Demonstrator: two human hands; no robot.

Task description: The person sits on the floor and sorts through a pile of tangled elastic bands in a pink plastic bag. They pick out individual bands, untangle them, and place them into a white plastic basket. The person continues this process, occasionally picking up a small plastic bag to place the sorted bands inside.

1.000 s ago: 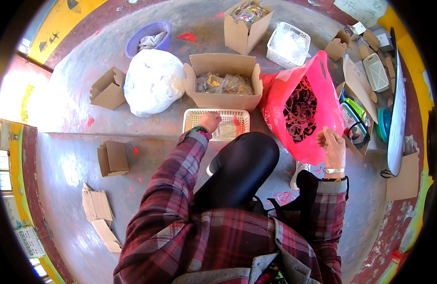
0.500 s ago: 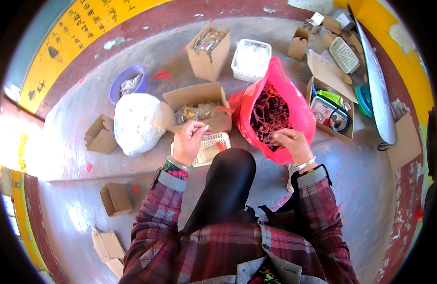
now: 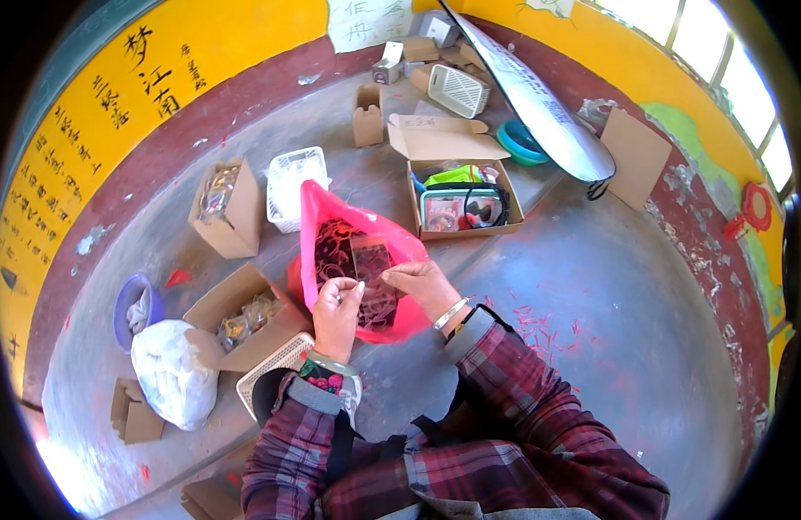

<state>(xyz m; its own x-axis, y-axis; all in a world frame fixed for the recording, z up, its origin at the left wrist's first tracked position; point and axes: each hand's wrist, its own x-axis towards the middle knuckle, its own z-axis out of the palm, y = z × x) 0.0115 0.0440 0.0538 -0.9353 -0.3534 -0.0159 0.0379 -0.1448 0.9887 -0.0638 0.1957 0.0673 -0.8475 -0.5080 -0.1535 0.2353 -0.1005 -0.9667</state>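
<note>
And there, my left fingers [image 3: 352, 294] and right fingers [image 3: 404, 275] pinch narrow on the small clear plastic pouch [image 3: 371, 255], right over the open bright-pink plastic bag [image 3: 310, 218]! Gentle, even tension should suit it.

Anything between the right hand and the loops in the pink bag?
A clear plastic pouch by the left hand and right hand overlaps some loops in this view; the pink bag gapes open, nothing else visibly in the way.
</note>
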